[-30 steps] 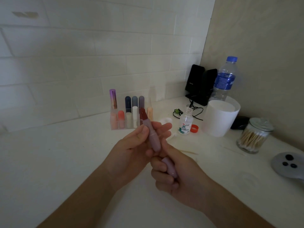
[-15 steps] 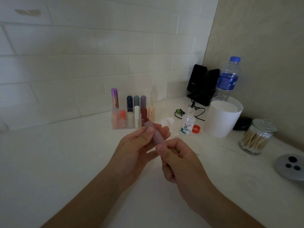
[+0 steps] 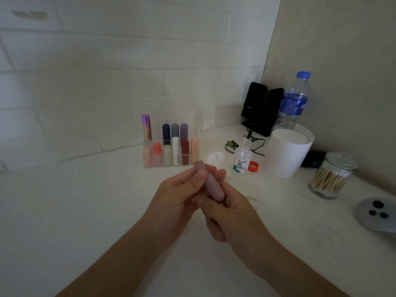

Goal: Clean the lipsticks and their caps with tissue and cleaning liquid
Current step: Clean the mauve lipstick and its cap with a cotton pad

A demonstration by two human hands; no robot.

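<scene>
A mauve lipstick tube [image 3: 209,182] with its cap on lies tilted between both hands above the white counter. My left hand [image 3: 180,196] grips its upper part with thumb and fingers. My right hand [image 3: 231,213] holds its lower end from below. Behind them a clear organizer [image 3: 171,154] holds several lipsticks in upright rows. An open bottle of cleaning liquid [image 3: 241,158] stands to the right, its orange cap [image 3: 253,166] lying beside it. A white cotton pad [image 3: 215,157] lies next to the organizer.
A white cup [image 3: 287,153], a blue-capped water bottle [image 3: 293,101] and black speakers [image 3: 260,108] with cables stand at the back right. A glass jar of cotton swabs [image 3: 331,175] and a grey device [image 3: 377,213] sit at the right. A loose swab [image 3: 304,195] lies on the counter.
One second ago the lipstick's red bullet was exposed and my right hand held the cap apart. The cap has since gone onto the tube, and both hands hold the closed lipstick.
</scene>
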